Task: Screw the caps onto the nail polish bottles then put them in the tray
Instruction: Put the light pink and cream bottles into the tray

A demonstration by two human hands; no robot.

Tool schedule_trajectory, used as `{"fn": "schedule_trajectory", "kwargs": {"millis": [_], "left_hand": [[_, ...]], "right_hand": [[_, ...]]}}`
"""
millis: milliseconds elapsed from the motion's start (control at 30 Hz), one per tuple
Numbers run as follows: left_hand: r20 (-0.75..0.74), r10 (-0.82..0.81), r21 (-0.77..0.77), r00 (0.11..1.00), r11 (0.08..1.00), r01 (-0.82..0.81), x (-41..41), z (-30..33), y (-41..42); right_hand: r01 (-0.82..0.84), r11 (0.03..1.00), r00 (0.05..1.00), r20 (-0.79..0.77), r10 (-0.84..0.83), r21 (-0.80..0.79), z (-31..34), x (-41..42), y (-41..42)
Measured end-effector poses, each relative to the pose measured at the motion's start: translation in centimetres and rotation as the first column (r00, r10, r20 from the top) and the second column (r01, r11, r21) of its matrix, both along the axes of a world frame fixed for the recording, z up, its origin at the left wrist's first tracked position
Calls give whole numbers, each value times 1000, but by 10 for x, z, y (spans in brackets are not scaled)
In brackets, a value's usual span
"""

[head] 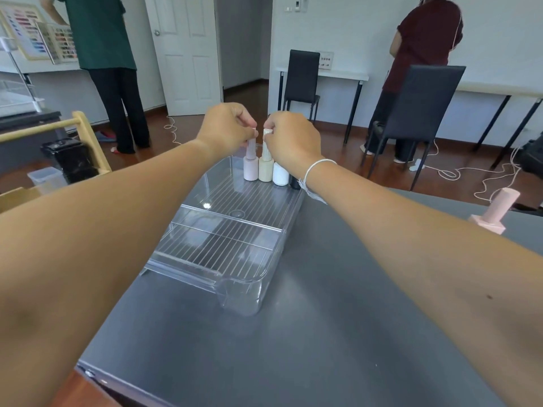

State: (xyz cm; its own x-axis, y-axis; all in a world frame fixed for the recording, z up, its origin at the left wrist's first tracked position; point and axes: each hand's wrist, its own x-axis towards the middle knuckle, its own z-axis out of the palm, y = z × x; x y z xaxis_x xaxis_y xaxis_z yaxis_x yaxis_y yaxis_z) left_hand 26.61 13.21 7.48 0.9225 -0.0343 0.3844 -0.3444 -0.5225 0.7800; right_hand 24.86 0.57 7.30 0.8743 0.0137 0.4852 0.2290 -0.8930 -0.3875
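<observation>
A clear plastic tray (188, 259) with a ribbed floor lies on the grey table (293, 333). Along its far end stand a pale pink bottle (250, 168), a cream bottle (266, 169), a white bottle (280, 173) and a dark one (294, 182), mostly hidden behind my right wrist. My left hand (226, 127) pinches the pink bottle's cap from above. My right hand (291, 136) pinches the cream bottle's cap. Another pink bottle (496, 211) with its cap on stands apart at the table's right edge.
Beyond the table are black chairs (417, 104), white desks, loose cables on the wooden floor and two standing people. A wooden rack (85, 136) and a black box sit to the left.
</observation>
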Motion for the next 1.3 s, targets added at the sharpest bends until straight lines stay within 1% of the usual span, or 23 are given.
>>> {"fn": "schedule_trajectory", "kwargs": {"millis": [200, 567, 733, 933, 1100, 1300], "left_hand": [[-16, 3, -19, 1000, 1000, -4, 6, -1, -3], [-79, -19, -126, 997, 992, 9, 8, -3, -5], [-79, -23, -155, 997, 988, 11, 8, -4, -4], [-92, -4, -165, 996, 986, -11, 6, -4, -4], [-94, -13, -160, 995, 987, -2, -4, 1, -4], [-47, 53, -131, 998, 990, -58, -23, 11, -3]], "right_hand": [[-2, 999, 1000, 30, 3, -52, 0, 4, -2], [5, 998, 1000, 22, -3, -63, -3, 8, -5], [2, 997, 1000, 27, 0, -72, -6, 7, -8], [-19, 1000, 1000, 6, 19, -15, -5, 1, -11], [-59, 997, 996, 72, 56, 51, -2, -24, -20], [-74, 984, 992, 108, 57, 161, -3, -72, -48]]}}
